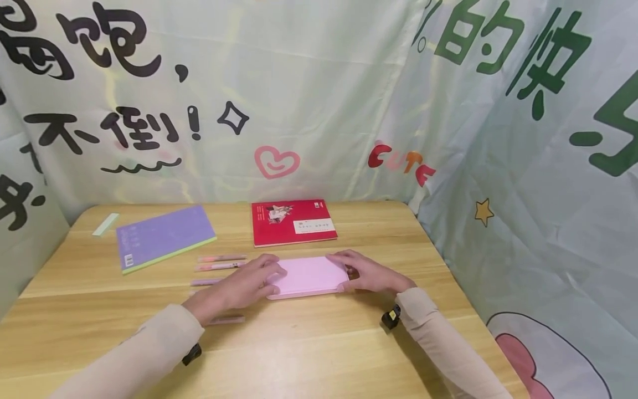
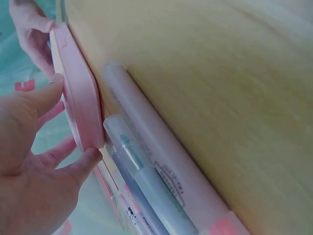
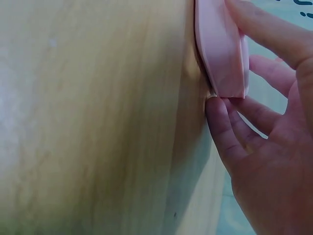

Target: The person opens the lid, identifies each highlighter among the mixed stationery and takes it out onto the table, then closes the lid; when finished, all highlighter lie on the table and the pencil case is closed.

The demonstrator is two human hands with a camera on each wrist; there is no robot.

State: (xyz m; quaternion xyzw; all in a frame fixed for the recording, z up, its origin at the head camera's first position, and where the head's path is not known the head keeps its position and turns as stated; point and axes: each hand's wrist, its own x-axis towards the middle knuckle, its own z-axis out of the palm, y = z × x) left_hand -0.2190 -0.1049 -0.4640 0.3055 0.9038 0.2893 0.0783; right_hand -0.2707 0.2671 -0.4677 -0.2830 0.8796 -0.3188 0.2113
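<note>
A flat pink pencil case (image 1: pixel 310 275) lies on the wooden table, its top surface looking closed. At its left end my left hand (image 1: pixel 244 285) grips the edge, thumb on the near side and fingers on the far side. The right hand (image 1: pixel 371 273) holds the opposite end between thumb and fingers. In the right wrist view, fingertips (image 3: pixel 220 110) touch the case's end close to the tabletop. Several pens (image 1: pixel 222 258) lie in a row to the left, partly hidden beneath the left hand and forearm. The left wrist view shows a thick pale marker (image 2: pixel 156 142) beside a clear-capped pen (image 2: pixel 146 171).
Behind the case lies a red book (image 1: pixel 294 224). A purple notebook (image 1: pixel 166 238) rests at the back left, with a pale green strip (image 1: pixel 106 224) beside it. Printed cloth (image 1: pixel 319 100) hangs along the table's back and right sides.
</note>
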